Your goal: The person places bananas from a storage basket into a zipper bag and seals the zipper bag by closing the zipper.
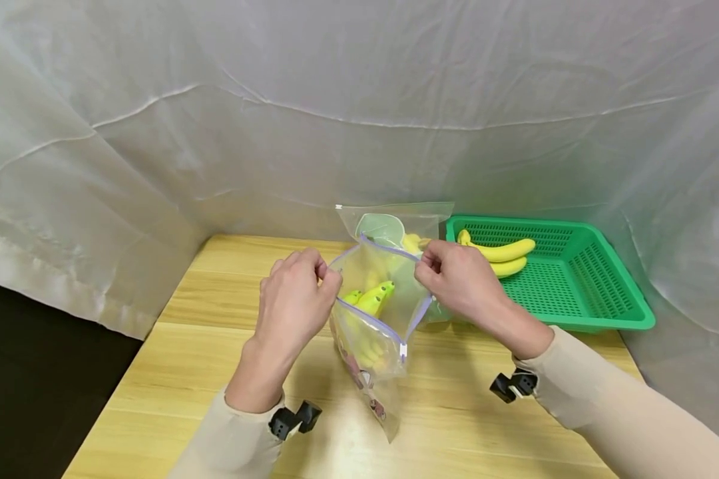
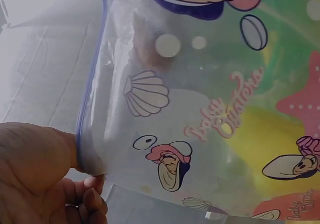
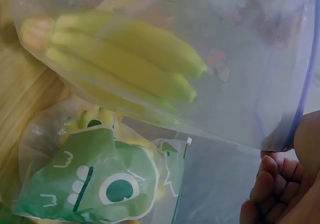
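Observation:
A clear zip bag point(image 1: 389, 382) with a purple zip edge and printed shells hangs upright between both hands, its mouth spread wide. My left hand point(image 1: 296, 299) pinches the left side of the mouth, and my right hand point(image 1: 461, 276) pinches the right side. Inside lies a bunch of yellow-green bananas point(image 1: 374, 299), tips toward the mouth; the right wrist view shows the bunch point(image 3: 120, 59) through the plastic. A white slider point(image 1: 403, 350) sits at the near corner of the zip. In the left wrist view, the printed bag wall point(image 2: 200, 114) fills most of the picture.
Behind the held bag stands another zip bag point(image 1: 347, 216) with a green cartoon print point(image 3: 90, 179) and bananas inside. A green plastic basket point(image 1: 620, 279) at the right holds bananas point(image 1: 503, 251). Grey cloth point(image 1: 359, 93) walls the back and sides of the wooden table point(image 1: 198, 359).

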Available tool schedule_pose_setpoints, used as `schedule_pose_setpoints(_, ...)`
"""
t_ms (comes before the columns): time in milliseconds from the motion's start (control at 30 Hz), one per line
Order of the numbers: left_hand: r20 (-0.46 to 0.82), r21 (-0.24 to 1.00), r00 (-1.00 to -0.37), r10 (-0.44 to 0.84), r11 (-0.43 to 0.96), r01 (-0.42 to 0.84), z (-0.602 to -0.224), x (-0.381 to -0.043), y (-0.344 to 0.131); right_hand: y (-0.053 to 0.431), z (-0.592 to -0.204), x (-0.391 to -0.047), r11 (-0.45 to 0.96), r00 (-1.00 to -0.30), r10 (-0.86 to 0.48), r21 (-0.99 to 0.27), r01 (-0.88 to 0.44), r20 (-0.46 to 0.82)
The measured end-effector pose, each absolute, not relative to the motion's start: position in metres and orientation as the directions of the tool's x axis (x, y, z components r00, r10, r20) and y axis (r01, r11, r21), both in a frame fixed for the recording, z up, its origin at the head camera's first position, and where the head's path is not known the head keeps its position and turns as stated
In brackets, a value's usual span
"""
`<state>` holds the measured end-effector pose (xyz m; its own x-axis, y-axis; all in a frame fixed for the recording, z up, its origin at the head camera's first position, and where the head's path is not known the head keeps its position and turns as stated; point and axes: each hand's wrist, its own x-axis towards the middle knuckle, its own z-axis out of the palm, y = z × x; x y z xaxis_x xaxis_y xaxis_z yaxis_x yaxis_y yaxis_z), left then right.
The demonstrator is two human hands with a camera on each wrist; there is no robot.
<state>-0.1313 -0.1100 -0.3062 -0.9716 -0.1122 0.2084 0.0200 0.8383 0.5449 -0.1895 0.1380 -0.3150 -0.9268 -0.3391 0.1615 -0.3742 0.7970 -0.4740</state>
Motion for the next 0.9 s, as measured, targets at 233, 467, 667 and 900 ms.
schedule_pose_setpoints(233, 0.111, 0.501, -0.991, -0.072, 0.865, -0.007, -0.314, -0.133, -0.103, 0.140, -0.320, -0.195, 0.817, -0.925, -0.365, -0.439, -0.374, 0.107)
schedule_pose_setpoints(467, 0.103, 0.439, -0.994, -0.025, 0.898, 0.023, -0.315, -0.134, -0.098, 0.143, -0.322, -0.199, 0.829, -0.928, -0.363, -0.428, -0.360, 0.079)
schedule_pose_setpoints(667, 0.126, 0.326, -0.991, 0.046, 0.941, 0.085, -0.321, -0.131, -0.098, 0.145, -0.324, -0.200, 0.838, -0.924, -0.376, -0.400, -0.372, 0.072)
schedule_pose_setpoints(900, 0.189, 0.268, -0.975, 0.115, 0.950, 0.164, -0.324, -0.132, -0.103, 0.148, -0.325, -0.201, 0.827, -0.917, -0.393, -0.407, -0.387, 0.074)
